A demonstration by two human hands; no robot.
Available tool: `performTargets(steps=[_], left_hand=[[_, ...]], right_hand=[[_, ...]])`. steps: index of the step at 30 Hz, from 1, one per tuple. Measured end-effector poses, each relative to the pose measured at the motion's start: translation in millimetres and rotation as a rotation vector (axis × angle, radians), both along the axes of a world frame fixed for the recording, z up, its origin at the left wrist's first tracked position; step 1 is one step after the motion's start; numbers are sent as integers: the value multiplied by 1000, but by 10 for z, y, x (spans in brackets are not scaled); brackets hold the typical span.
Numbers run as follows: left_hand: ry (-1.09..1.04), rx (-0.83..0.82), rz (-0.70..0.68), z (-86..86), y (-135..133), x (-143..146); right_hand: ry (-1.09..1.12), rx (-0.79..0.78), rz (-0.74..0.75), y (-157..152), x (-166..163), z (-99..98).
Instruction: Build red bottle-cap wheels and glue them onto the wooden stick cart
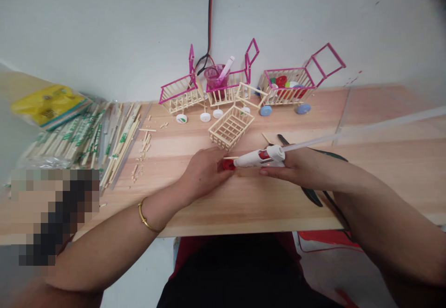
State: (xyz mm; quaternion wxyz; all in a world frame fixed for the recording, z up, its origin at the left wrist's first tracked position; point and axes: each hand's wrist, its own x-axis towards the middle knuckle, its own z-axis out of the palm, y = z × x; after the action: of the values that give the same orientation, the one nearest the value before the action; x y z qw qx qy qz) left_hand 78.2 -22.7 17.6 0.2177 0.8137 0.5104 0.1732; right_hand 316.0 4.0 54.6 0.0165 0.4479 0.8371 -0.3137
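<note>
The right hand (296, 166) is closed round the glue gun (259, 158), nozzle at a red cap (229, 164) pinched by the left hand (204, 171) on the table (244, 206) (gluing, I'd say); next wants a steady squeeze.

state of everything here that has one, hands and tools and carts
left hand, pinching a red cap
right hand, closed around the glue gun
glue gun, level, nozzle at the red cap
bare basket, unpainted, no wheels
right cart, upright, loaded with caps
pink cup, upright, a stick in it
</note>
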Motion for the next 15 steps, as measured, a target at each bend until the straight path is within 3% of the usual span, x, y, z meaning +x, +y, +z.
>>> performTargets(steps=[9,15], left_hand=[[13,15,8,2,1,6],[2,-7,5,3,1,0]], right_hand=[[44,12,36,-12,21,-15],[-12,12,-24,-25,3,19]])
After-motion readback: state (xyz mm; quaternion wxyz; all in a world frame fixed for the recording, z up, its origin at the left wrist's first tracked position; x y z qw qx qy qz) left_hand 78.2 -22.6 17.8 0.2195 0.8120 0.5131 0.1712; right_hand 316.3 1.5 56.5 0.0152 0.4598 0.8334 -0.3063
